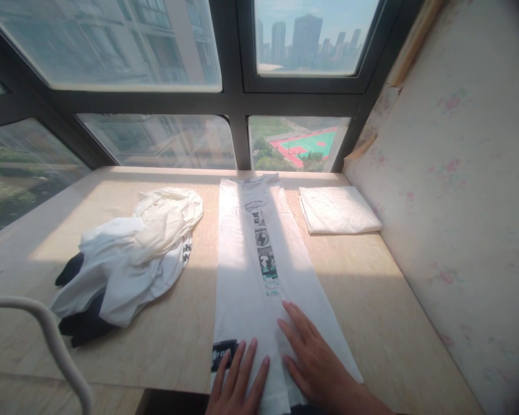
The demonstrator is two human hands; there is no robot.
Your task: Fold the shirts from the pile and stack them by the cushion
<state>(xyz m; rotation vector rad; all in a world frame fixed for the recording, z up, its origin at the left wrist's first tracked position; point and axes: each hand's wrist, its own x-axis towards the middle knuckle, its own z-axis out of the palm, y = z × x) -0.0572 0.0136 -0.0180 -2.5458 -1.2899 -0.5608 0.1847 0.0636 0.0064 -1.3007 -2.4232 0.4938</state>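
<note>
A white T-shirt (242, 259) with a black and green print down its middle lies flat in a long, narrow shape, running from the window side toward me. Near its close end, my left hand (239, 380) rests with fingers spread, beside a black patch on the cloth. Higher up and to the right, my right hand (308, 351) lies on the same fabric, fingers stretched out below the green lettering. Neither hand grips anything.
A crumpled heap of white and black clothes (142, 253) sits at left. A folded white cloth (339, 210) lies at right near the floral wall (450, 219). A pale curved tube (47, 328) crosses the lower left. Dark-framed windows (237, 104) stand behind the wooden surface (350, 276).
</note>
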